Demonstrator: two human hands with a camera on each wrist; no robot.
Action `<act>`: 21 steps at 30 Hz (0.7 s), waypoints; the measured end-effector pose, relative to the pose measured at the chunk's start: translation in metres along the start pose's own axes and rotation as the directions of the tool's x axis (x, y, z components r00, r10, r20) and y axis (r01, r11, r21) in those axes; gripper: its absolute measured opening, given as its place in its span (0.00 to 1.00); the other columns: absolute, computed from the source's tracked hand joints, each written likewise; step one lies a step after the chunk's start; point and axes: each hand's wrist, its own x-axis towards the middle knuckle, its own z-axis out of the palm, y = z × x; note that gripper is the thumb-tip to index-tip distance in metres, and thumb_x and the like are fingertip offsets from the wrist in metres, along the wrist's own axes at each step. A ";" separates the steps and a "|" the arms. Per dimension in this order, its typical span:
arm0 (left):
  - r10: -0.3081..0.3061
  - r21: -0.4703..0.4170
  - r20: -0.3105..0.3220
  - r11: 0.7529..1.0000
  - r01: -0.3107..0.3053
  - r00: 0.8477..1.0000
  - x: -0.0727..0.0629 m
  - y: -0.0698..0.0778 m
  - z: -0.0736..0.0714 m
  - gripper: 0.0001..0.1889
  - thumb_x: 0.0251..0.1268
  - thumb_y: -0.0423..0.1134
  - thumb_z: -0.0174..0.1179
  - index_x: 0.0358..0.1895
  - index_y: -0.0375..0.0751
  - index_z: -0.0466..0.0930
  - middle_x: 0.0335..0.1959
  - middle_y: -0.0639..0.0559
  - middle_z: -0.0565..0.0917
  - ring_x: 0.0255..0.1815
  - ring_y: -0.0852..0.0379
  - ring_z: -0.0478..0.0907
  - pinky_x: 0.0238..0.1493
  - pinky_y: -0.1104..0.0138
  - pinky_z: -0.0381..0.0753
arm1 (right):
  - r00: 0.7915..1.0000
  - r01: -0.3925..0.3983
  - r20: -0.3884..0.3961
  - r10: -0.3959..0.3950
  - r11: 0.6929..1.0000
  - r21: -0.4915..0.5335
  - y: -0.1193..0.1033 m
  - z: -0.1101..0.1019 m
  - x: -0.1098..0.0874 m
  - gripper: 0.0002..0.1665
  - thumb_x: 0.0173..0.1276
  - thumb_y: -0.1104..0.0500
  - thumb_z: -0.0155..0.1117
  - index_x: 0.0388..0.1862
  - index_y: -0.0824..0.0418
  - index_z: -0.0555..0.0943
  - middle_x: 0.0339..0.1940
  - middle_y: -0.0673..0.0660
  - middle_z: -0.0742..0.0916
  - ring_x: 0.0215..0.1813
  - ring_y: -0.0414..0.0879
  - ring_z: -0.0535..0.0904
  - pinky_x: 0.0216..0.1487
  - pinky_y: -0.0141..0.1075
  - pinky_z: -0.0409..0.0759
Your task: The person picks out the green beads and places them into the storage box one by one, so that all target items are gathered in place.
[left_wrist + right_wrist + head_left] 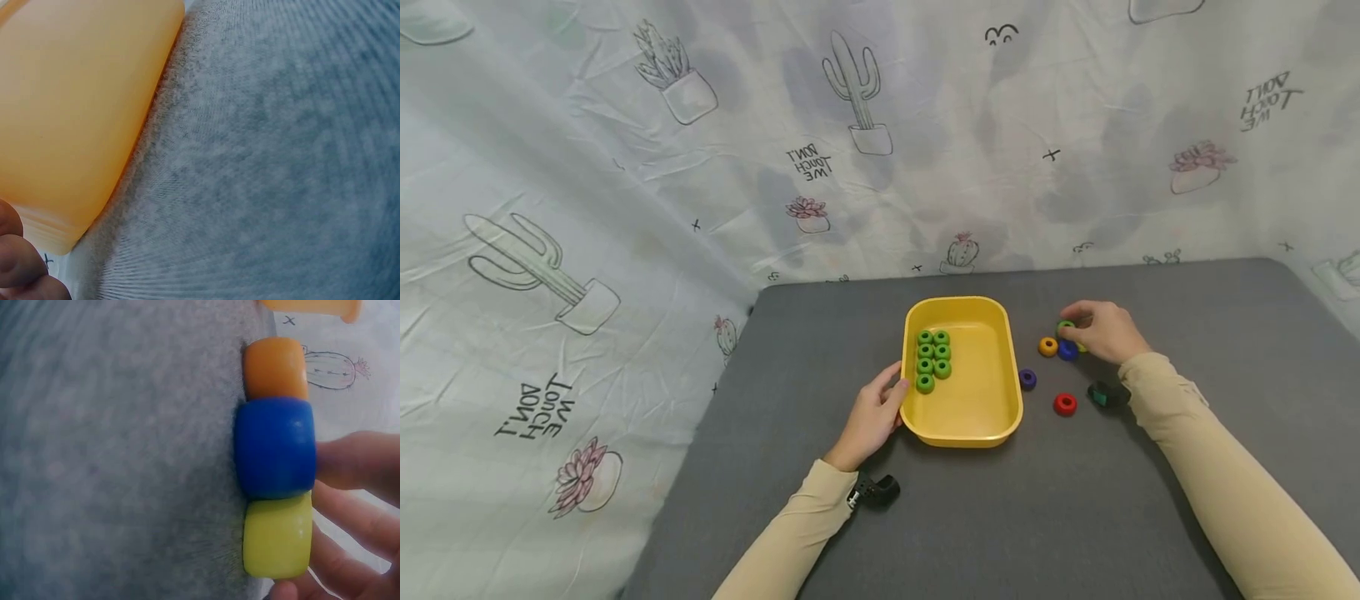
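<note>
My left hand (871,421) grips the left side of a yellow plastic tray (981,400), thumb at the rim. Its fingertips (22,259) show beside the tray's outer wall in the left wrist view. Inside the tray, several green rings (942,352) form two columns along the left. To the right of the tray, my right hand (1103,331) pinches a green ring (1066,324) between thumb and fingers. Close under that hand are an orange ring (1048,347), a blue ring (275,448) and a yellow ring (277,539), side by side; these hide the green ring in the right wrist view.
A purple ring (1027,380) lies by the tray's right wall, and a red ring (1065,405) lies nearer the front. All stand on a grey table (970,517). A white cactus-print cloth (925,192) hangs behind it and at the left.
</note>
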 end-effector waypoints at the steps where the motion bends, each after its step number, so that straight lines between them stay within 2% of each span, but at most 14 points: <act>1: -0.004 0.000 0.000 1.000 0.004 1.000 0.000 0.000 0.000 0.27 0.86 0.49 0.49 0.80 0.43 0.65 0.21 0.54 0.76 0.19 0.61 0.70 0.23 0.71 0.71 | 1.000 0.001 -0.005 -0.001 1.000 0.001 0.000 0.000 -0.001 0.24 0.77 0.54 0.64 0.63 0.69 0.80 0.59 0.73 0.84 0.58 0.69 0.81 0.50 0.57 0.83; 8: 0.000 -0.002 0.000 1.000 0.000 1.000 0.004 0.000 -0.002 0.28 0.85 0.48 0.50 0.80 0.42 0.64 0.21 0.53 0.76 0.19 0.61 0.71 0.24 0.70 0.72 | 0.996 0.030 -0.081 -0.028 0.999 0.028 -0.013 -0.003 -0.005 0.22 0.78 0.54 0.64 0.62 0.66 0.81 0.58 0.73 0.85 0.55 0.67 0.82 0.48 0.58 0.83; 12: 0.015 0.009 -0.012 1.000 -0.015 1.000 0.007 0.002 -0.004 0.28 0.85 0.49 0.50 0.80 0.44 0.65 0.21 0.53 0.76 0.20 0.61 0.71 0.24 0.70 0.72 | 0.991 0.066 -0.119 -0.060 0.997 0.044 -0.027 -0.008 -0.009 0.22 0.78 0.50 0.65 0.61 0.63 0.83 0.55 0.71 0.86 0.49 0.63 0.84 0.43 0.54 0.84; 15: 0.019 0.028 -0.006 0.999 -0.019 1.000 0.007 0.003 -0.005 0.28 0.85 0.49 0.50 0.80 0.43 0.64 0.20 0.53 0.76 0.19 0.60 0.71 0.24 0.70 0.73 | 0.990 0.082 -0.119 -0.074 0.995 0.061 -0.036 -0.008 -0.014 0.23 0.77 0.48 0.65 0.62 0.62 0.83 0.53 0.70 0.87 0.46 0.61 0.85 0.40 0.51 0.84; 21: -0.005 0.035 0.006 0.999 0.005 1.000 0.001 -0.002 -0.003 0.29 0.85 0.50 0.49 0.80 0.41 0.63 0.21 0.54 0.76 0.20 0.60 0.72 0.25 0.70 0.73 | 0.987 0.133 -0.103 -0.120 0.982 0.133 -0.055 -0.004 -0.024 0.22 0.77 0.49 0.66 0.62 0.61 0.83 0.60 0.68 0.85 0.53 0.64 0.85 0.47 0.57 0.85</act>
